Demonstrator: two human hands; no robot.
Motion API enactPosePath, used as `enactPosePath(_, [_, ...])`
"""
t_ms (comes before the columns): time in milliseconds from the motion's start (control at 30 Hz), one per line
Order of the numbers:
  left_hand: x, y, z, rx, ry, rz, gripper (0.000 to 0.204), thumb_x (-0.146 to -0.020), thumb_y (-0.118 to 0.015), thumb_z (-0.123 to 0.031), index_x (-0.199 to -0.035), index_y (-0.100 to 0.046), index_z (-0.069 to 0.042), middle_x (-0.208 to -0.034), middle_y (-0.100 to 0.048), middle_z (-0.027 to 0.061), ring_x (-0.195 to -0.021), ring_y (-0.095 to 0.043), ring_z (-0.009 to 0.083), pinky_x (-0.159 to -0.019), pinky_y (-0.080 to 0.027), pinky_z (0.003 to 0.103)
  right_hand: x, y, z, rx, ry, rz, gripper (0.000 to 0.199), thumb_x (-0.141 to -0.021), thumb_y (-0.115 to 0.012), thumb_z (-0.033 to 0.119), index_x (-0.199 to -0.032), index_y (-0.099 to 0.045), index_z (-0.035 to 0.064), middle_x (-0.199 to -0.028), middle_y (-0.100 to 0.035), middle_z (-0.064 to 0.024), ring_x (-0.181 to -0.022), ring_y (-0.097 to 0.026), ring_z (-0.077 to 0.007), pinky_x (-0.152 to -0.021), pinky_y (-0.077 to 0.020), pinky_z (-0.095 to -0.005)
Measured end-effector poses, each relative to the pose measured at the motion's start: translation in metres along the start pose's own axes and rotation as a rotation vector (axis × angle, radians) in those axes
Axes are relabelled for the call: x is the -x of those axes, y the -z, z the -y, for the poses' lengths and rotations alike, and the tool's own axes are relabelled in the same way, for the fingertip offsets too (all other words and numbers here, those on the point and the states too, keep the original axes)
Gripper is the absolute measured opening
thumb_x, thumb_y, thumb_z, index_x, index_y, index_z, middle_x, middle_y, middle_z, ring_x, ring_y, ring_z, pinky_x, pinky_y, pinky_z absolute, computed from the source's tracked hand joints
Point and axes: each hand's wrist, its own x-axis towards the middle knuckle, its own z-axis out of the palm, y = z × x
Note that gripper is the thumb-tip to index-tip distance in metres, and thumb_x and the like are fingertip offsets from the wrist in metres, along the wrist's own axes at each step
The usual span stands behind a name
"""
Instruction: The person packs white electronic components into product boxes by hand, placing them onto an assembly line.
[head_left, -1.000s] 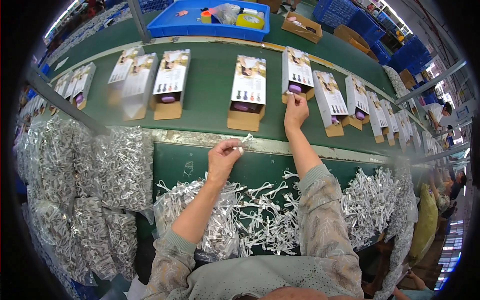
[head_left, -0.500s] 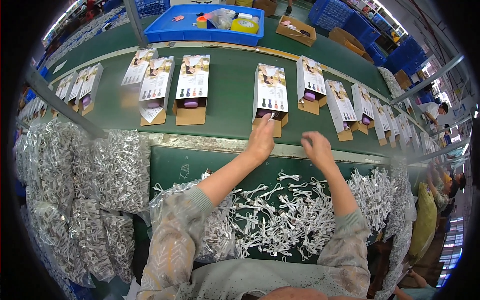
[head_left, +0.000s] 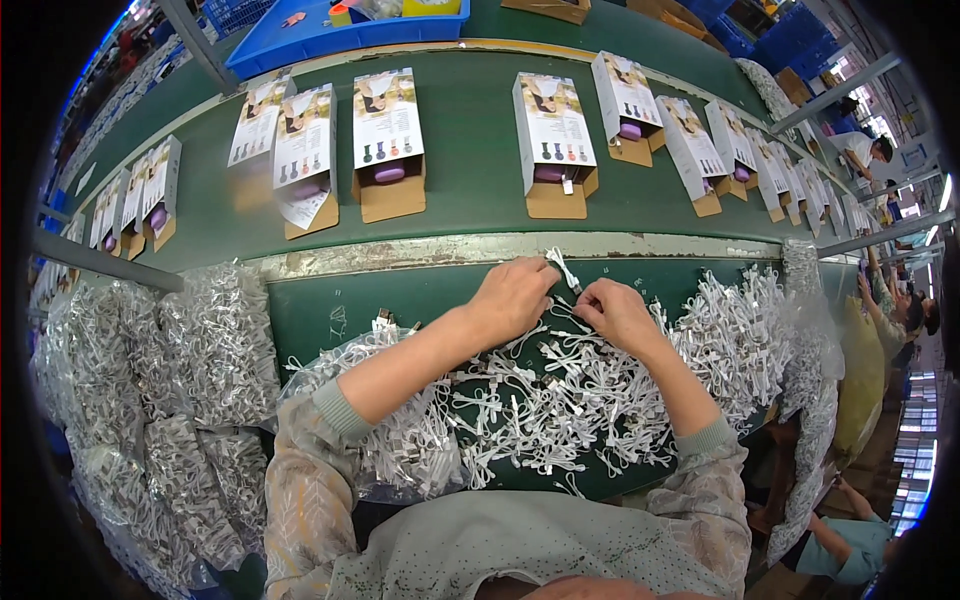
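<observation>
- The left hand [head_left: 515, 297] and right hand [head_left: 617, 313] both pinched one small white coiled cable [head_left: 562, 268].
- It sat above the pile of white cables [head_left: 560, 400] on the green worktop [head_left: 400, 300].
- It looked light and bendy, best held by its tied middle.
- Open cardboard boxes [head_left: 556, 150] stood on the green belt [head_left: 470, 160] beyond.

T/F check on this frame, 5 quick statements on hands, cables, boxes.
1. Both hands meet over the heap of white cables. True.
2. The left hand rests on an open box on the belt. False: it is at the near ledge, at a small white cable.
3. The open boxes hold purple items. True.
4. The belt is red. False: green.
5. The right hand is inside the blue tray. False: it is beside the left hand, over the cables.
</observation>
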Motion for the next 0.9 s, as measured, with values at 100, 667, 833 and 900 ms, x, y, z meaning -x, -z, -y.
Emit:
enactPosePath(100, [-0.001,-0.005,-0.001,-0.13,-0.092,-0.217,0.026,-0.068,-0.06,-0.001,-0.093,-0.057,-0.004,-0.108,-0.052,0.0151,-0.094,-0.055,0.0321,-0.08,-0.047,0.04,0.001,-0.004,0.005,0.056,0.086,-0.023,0.014,-0.074,-0.066,0.015,-0.077,-0.061,0.0025,-0.077,-0.057,-0.0107,-0.075,-0.058,-0.0274,-0.068,-0.046,-0.0367])
enactPosePath(667, [0.041,0.075,0.068,-0.126,0.618,-0.308,0.016,-0.076,-0.06,-0.02,-0.076,-0.058,-0.004,-0.07,-0.061,0.0208,-0.071,-0.061,0.0382,-0.066,-0.048,0.047,-0.111,-0.035,0.061,-0.07,0.021,-0.376,0.019,-0.075,-0.062,0.022,-0.079,-0.066,0.003,-0.069,-0.064,-0.0118,-0.061,-0.062,-0.027,-0.058,-0.0476,-0.034])
enactPosePath(833, [0.043,0.092,0.1,-0.243,0.705,-0.43,0.021,-0.077,-0.061,-0.021,-0.082,-0.058,-0.001,-0.073,-0.062,0.0222,-0.074,-0.06,0.0394,-0.067,-0.047,0.048,-0.15,-0.054,0.06,0.356,0.114,-0.505,0.011,-0.073,-0.059,0.011,-0.07,-0.059,0.0001,-0.07,-0.062,-0.0181,-0.066,-0.064,-0.0349,-0.06,-0.0522,-0.0412])
enactPosePath(900, [0.031,0.084,0.104,-0.236,0.671,-0.476,0.019,-0.075,-0.064,-0.022,-0.077,-0.059,-0.003,-0.072,-0.062,0.0188,-0.073,-0.06,0.0376,-0.067,-0.047,0.046,-0.162,-0.054,0.05,0.434,0.087,-0.493,0.008,-0.073,-0.058,0.008,-0.071,-0.06,0.0002,-0.071,-0.063,-0.0178,-0.067,-0.064,-0.0331,-0.06,-0.0526,-0.0399])
